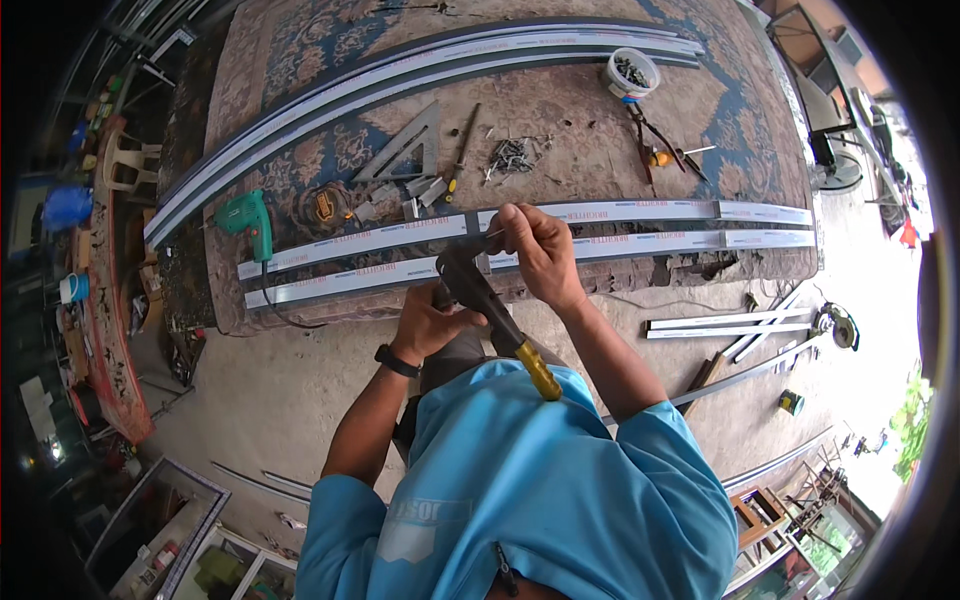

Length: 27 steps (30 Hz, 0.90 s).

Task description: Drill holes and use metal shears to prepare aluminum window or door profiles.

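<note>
My left hand is wrapped round a black hand riveter, whose long handle with a yellow grip points back toward my body. Its head is up over the near edge of the table. At that head, the fingers of my right hand pinch a thin metal rivet, largely hidden by the fingertips. Beneath both hands lie two long metal profiles with white protective film, side by side along the table's near edge.
On the carpet-covered table are a green drill, a tape measure, a set square, a screwdriver, a rivet pile, pliers and a white tub. More profiles lie farther back.
</note>
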Motion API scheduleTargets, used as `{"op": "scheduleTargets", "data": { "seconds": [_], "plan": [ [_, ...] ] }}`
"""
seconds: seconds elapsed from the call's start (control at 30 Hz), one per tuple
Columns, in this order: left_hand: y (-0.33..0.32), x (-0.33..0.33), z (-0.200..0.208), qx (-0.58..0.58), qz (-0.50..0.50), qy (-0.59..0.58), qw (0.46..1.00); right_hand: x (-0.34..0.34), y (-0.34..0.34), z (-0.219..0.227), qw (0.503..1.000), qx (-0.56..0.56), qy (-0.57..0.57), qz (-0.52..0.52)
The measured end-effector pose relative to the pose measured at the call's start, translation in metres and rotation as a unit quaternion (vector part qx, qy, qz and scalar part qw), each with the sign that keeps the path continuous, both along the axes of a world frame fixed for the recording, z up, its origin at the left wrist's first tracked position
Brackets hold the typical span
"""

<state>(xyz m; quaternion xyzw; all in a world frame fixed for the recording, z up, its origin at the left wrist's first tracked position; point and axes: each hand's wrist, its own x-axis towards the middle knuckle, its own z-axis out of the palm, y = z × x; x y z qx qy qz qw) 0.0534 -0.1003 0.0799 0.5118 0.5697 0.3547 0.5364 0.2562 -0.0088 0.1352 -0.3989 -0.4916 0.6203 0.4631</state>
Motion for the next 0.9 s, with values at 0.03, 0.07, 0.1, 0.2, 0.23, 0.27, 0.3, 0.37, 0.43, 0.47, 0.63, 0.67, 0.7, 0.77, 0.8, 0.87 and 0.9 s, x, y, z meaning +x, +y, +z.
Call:
{"op": "scheduleTargets", "data": {
  "seconds": [0.03,0.07,0.1,0.2,0.23,0.27,0.3,0.37,0.43,0.47,0.63,0.67,0.7,0.77,0.8,0.87,0.9],
  "plan": [
    [-0.006,0.003,-0.004,0.0,-0.011,0.016,1.0,0.0,-0.004,0.002,1.0,-0.022,-0.002,-0.008],
    [-0.008,0.008,-0.001,-0.004,0.006,-0.022,1.0,0.002,-0.006,0.004,0.999,-0.043,-0.005,-0.017],
    [-0.007,0.01,0.002,-0.001,0.003,-0.024,1.0,0.004,-0.008,0.004,0.999,-0.04,-0.006,-0.021],
    [-0.008,0.01,0.012,-0.008,-0.028,0.001,1.0,0.009,-0.014,0.003,0.999,-0.034,-0.003,-0.028],
    [-0.009,0.011,0.014,-0.004,-0.03,0.004,1.0,0.012,-0.015,0.003,0.999,-0.028,-0.012,-0.018],
    [-0.01,0.01,0.015,0.0,-0.032,0.008,0.999,0.013,-0.017,0.004,1.0,-0.022,-0.019,-0.007],
    [-0.012,0.009,0.014,0.0,-0.03,0.01,0.999,0.013,-0.017,0.006,1.0,-0.022,-0.018,-0.006],
    [-0.014,0.006,0.012,0.032,-0.04,0.024,0.998,0.013,-0.02,0.011,1.0,-0.005,-0.016,0.007],
    [-0.017,0.002,0.014,0.016,-0.036,0.028,0.999,0.014,-0.022,0.005,1.0,0.008,-0.025,0.011],
    [-0.017,0.001,0.016,0.003,-0.035,0.029,0.999,0.014,-0.022,0.002,0.999,0.024,-0.035,0.011],
    [-0.018,-0.007,0.018,0.021,-0.047,0.068,0.996,0.015,-0.024,-0.002,0.998,0.04,-0.046,0.017],
    [-0.018,-0.009,0.016,0.028,-0.053,0.082,0.995,0.015,-0.024,-0.001,0.996,0.062,-0.061,0.015],
    [-0.018,-0.011,0.015,0.026,-0.053,0.083,0.995,0.015,-0.024,0.0,0.996,0.06,-0.06,0.016],
    [-0.016,-0.014,0.013,0.049,-0.057,0.089,0.993,0.014,-0.025,0.001,0.995,0.065,-0.075,0.013],
    [-0.016,-0.016,0.012,0.048,-0.058,0.089,0.993,0.013,-0.025,0.001,0.995,0.064,-0.074,0.012],
    [-0.014,-0.02,0.014,0.059,-0.074,0.12,0.988,0.013,-0.027,0.001,0.992,0.076,-0.096,0.006],
    [-0.012,-0.018,0.015,0.057,-0.074,0.121,0.988,0.012,-0.027,0.0,0.993,0.075,-0.095,0.006]
  ]
}}
